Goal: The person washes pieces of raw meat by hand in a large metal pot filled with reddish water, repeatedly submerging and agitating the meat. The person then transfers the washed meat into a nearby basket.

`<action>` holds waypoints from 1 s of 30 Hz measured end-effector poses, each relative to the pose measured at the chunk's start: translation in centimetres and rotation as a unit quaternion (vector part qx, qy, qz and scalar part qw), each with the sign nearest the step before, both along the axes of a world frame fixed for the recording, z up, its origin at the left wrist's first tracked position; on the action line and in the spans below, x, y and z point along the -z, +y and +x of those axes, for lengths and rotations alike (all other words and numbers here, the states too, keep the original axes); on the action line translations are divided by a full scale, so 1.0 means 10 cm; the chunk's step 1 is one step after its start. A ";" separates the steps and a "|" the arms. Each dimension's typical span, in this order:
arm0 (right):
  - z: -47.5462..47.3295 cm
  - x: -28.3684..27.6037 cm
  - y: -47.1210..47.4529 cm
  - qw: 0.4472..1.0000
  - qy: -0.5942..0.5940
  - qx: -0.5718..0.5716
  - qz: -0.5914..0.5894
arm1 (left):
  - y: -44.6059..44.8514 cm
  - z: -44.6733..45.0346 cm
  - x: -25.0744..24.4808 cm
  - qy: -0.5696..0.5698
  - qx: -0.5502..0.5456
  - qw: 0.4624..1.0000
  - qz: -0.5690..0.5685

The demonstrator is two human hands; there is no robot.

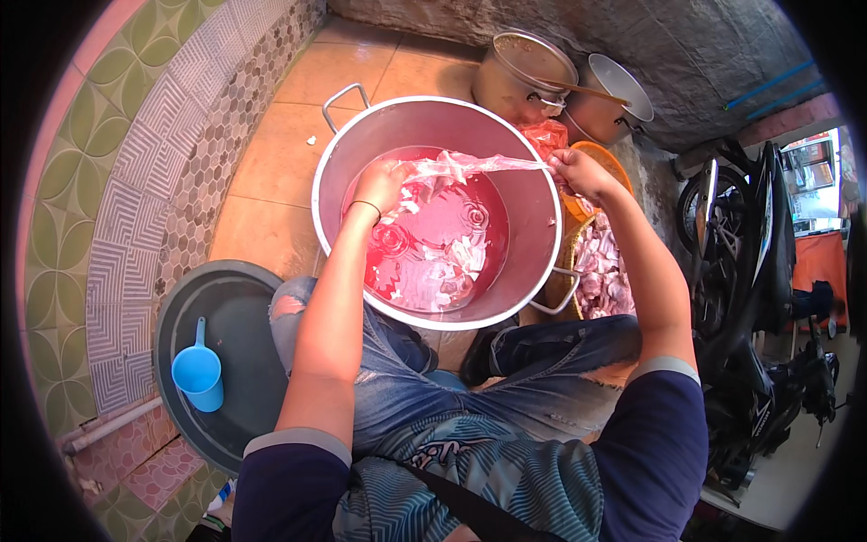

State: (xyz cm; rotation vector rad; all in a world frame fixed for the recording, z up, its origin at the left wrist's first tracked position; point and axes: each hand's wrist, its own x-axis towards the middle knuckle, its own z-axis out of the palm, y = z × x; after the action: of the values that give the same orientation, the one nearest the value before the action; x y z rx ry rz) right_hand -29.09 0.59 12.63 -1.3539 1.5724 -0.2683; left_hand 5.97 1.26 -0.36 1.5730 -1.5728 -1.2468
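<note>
A large two-handled metal pot (542,237) stands between my knees, with reddish water (433,227) low inside it. Pale raw meat scraps (467,264) lie in the water, which ripples in rings. My left hand (381,186) grips one end of a strip of raw meat or membrane (454,166) over the pot. At the right rim, my right hand (577,175) pinches its other end, a thin, stretched, see-through part. The strip is pulled taut between both hands.
Right of the pot are a basket of raw meat pieces (603,271) and an orange basin (603,159). Two metal pots (521,68) stand behind, beside a red plastic bag (545,135). A blue dipper (200,376) rests in a dark round tub (257,379) at left. Motorcycles (738,271) stand far right.
</note>
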 end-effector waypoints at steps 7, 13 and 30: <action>-0.36 0.08 0.10 0.999 0.005 0.031 -0.038 | 0.04 -0.06 0.06 0.049 -0.016 0.997 -0.061; -0.47 0.15 0.14 0.996 -0.026 0.072 -0.042 | 0.05 -0.06 0.03 0.105 -0.064 0.990 0.068; -0.40 0.15 0.28 0.992 -0.082 0.071 -0.066 | -0.16 0.06 0.40 0.188 -0.244 0.946 0.104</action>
State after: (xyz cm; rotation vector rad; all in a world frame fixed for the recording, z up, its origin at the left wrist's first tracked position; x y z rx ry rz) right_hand -33.09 3.43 11.10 -1.2873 1.5347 -0.5664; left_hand 6.61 -0.31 -4.37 1.6012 -0.7723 -1.3503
